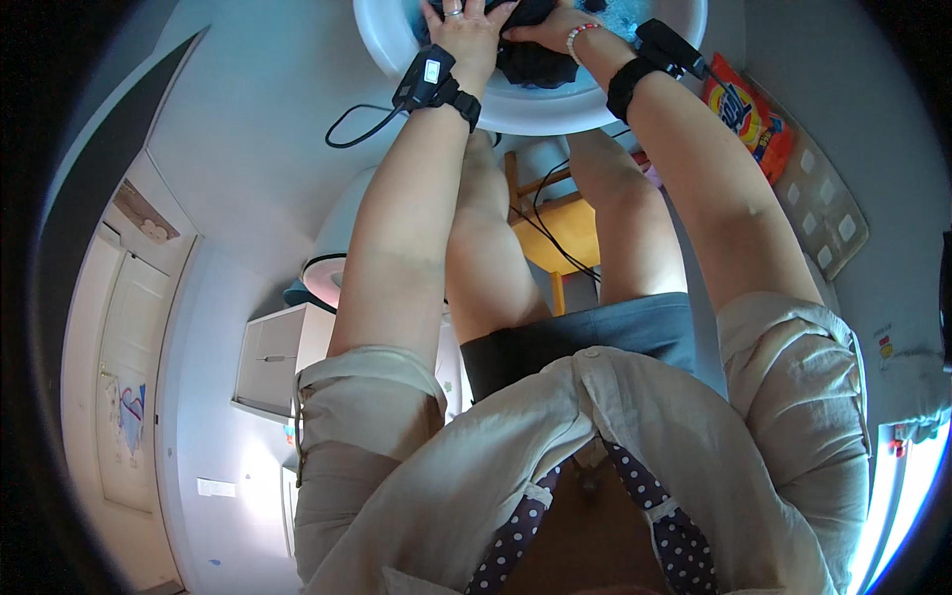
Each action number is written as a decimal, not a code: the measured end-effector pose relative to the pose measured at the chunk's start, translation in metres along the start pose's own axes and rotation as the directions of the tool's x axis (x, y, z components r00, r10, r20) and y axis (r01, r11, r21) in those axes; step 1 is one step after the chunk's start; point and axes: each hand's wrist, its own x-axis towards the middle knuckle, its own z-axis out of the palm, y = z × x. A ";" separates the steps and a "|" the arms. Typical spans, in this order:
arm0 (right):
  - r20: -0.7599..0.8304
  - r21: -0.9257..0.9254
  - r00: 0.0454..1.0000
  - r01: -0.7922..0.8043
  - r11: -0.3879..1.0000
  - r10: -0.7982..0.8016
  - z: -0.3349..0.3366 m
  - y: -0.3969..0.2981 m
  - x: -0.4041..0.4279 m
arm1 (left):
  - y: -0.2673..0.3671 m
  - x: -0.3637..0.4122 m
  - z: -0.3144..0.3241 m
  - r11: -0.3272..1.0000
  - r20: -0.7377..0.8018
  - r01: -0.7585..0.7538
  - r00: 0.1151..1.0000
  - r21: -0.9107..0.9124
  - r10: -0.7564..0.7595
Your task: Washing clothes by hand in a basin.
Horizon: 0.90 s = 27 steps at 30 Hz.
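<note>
A round white basin (543, 119) with sudsy, bluish water stands at the top edge of the view, partly cut off. Black wet fabric (537, 65) lies in it. My left hand (467, 31), with a ring on one finger, rests spread on the fabric's left part; its fingertips are cut off by the picture's edge. My right hand (550, 31), a beaded bracelet at its wrist, reaches onto the fabric from the right, its thumb pointing left. Whether its other fingers grip the cloth cannot be told. Both wrists carry strapped black devices.
An orange detergent bag (751, 119) lies right of the basin beside a patterned mat (825, 193). Below the basin, between the legs, stands a yellow wooden chair (558, 234) with black cables across it. A white cabinet (275, 357) is at the left.
</note>
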 end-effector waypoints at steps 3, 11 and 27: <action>-0.014 0.032 1.000 -0.027 0.999 0.027 -0.001 -0.015 -0.003 | -0.011 -0.001 0.001 0.999 0.025 0.027 0.999 -0.025 -0.027; -0.129 0.052 0.991 -0.028 0.998 0.034 -0.004 -0.001 -0.023 | 0.003 0.002 0.005 0.999 0.059 0.036 0.998 -0.007 -0.036; -0.251 -0.135 0.949 0.162 0.978 -0.192 -0.016 0.026 -0.064 | -0.009 -0.007 -0.011 0.987 -0.002 -0.138 0.990 0.084 0.139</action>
